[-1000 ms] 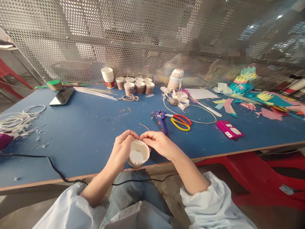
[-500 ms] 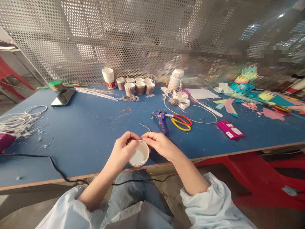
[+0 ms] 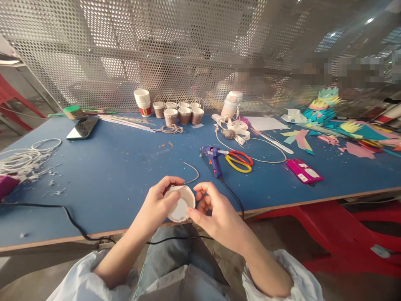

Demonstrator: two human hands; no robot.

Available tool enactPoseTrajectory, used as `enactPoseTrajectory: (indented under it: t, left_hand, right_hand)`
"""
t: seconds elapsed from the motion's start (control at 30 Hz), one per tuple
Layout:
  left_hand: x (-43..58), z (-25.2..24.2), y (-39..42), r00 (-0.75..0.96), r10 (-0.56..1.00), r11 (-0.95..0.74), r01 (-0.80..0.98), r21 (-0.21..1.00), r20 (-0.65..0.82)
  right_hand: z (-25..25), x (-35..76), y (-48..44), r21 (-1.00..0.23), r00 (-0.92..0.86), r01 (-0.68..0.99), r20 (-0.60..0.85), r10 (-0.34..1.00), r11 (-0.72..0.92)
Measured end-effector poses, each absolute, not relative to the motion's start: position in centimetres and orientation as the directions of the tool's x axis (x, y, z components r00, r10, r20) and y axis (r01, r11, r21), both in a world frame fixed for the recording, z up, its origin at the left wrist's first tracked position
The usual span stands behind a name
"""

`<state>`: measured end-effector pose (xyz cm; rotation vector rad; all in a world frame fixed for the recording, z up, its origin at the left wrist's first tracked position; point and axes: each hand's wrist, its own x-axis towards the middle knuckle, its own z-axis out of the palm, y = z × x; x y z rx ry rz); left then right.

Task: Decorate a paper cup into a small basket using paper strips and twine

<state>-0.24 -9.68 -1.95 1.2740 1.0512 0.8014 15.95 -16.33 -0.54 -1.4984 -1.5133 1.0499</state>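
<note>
My left hand (image 3: 158, 205) grips a small white paper cup (image 3: 181, 203) by its rim, mouth tilted towards me, just above the near edge of the blue table (image 3: 119, 175). My right hand (image 3: 213, 209) is beside the cup on its right, fingers loosely curled and apart, thumb close to the rim, holding nothing I can see. A short curved piece of twine (image 3: 191, 172) lies on the table just beyond the cup.
A blue glue gun (image 3: 214, 157) and red-and-yellow scissors (image 3: 238, 161) lie beyond my right hand, its black cord (image 3: 233, 196) running off the edge. Twine-wrapped cups (image 3: 178, 112), stacked cups (image 3: 142, 101), a phone (image 3: 82, 128), a pink case (image 3: 304, 170) and paper scraps (image 3: 326, 125) sit further back.
My right hand let go of the cup rim and drew back towards me and down. The left hand tilted the cup further. The twine piece now lies uncovered on the table.
</note>
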Motion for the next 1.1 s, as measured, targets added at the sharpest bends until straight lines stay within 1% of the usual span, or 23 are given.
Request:
enactPoseTrajectory:
  t: [0.1, 0.2, 0.3, 0.4, 0.43, 0.53, 0.6, 0.7, 0.77, 0.83, 0.9, 0.97, 1.03, 1.1]
  left_hand:
    - [-0.7, -2.2, -10.0, 0.360, 0.918, 0.171, 0.017, 0.985, -0.166]
    - [-1.2, -2.8, -10.3, 0.311, 0.945, 0.122, -0.059, 0.991, -0.098]
    - [-1.8, -3.6, -11.1, 0.167, 0.986, 0.006, -0.054, 0.998, 0.003]
    - [-2.2, -4.6, -12.5, -0.036, 0.989, -0.141, 0.020, 0.990, 0.142]
    - [-2.3, -4.9, -13.1, -0.055, 0.981, -0.183, 0.044, 0.982, 0.185]
    - [-1.9, -5.7, -14.5, 0.078, 0.959, -0.279, 0.124, 0.952, 0.271]
    - [-1.4, -6.1, -15.1, 0.138, 0.921, -0.384, 0.182, 0.905, 0.364]
    - [-0.6, -6.5, -15.4, 0.157, 0.843, -0.537, 0.275, 0.797, 0.514]
    - [-0.1, -6.7, -15.5, 0.164, 0.798, -0.599, 0.330, 0.730, 0.581]
    - [0.1, -6.9, -15.5, 0.153, 0.766, -0.631, 0.362, 0.686, 0.624]
    - [0.1, -7.2, -15.4, 0.137, 0.760, -0.636, 0.357, 0.685, 0.635]
    - [0.0, -7.4, -15.2, 0.130, 0.771, -0.628, 0.313, 0.712, 0.623]
    - [-0.1, -7.5, -14.8, 0.115, 0.788, -0.612, 0.255, 0.748, 0.605]
    - [-0.1, -7.5, -14.5, 0.081, 0.799, -0.598, 0.207, 0.774, 0.596]
  right_hand:
    - [-0.6, 15.7, -16.3, -0.915, -0.057, 0.403, -0.018, 0.998, 0.006]
    - [-1.0, 15.9, -15.6, -0.924, -0.033, 0.382, 0.010, 0.999, 0.022]
    - [-1.3, 16.1, -15.0, -0.925, -0.010, 0.380, 0.020, 1.000, 0.022]
    - [-1.5, 16.1, -15.0, -0.913, 0.002, 0.407, 0.041, 0.999, 0.036]
    - [-1.5, 16.1, -15.0, -0.910, 0.004, 0.412, 0.049, 0.999, 0.043]
    - [-1.5, 16.1, -15.0, -0.904, -0.003, 0.423, 0.077, 0.997, 0.071]
    - [-1.6, 16.2, -14.8, -0.894, -0.003, 0.437, 0.104, 0.995, 0.095]
    - [-1.9, 16.4, -14.5, -0.870, 0.013, 0.477, 0.151, 0.989, 0.126]
    - [-2.0, 16.6, -14.2, -0.848, 0.022, 0.509, 0.182, 0.983, 0.146]
    - [-2.2, 16.8, -13.9, -0.826, 0.017, 0.536, 0.217, 0.976, 0.175]
    - [-2.3, 16.8, -13.5, -0.799, 0.001, 0.562, 0.261, 0.965, 0.215]
    - [-2.5, 16.8, -13.3, -0.755, -0.019, 0.595, 0.329, 0.944, 0.275]
    - [-2.5, 16.5, -13.4, -0.679, -0.026, 0.638, 0.451, 0.892, 0.362]
    - [-2.4, 16.0, -13.8, -0.590, -0.032, 0.666, 0.589, 0.808, 0.457]
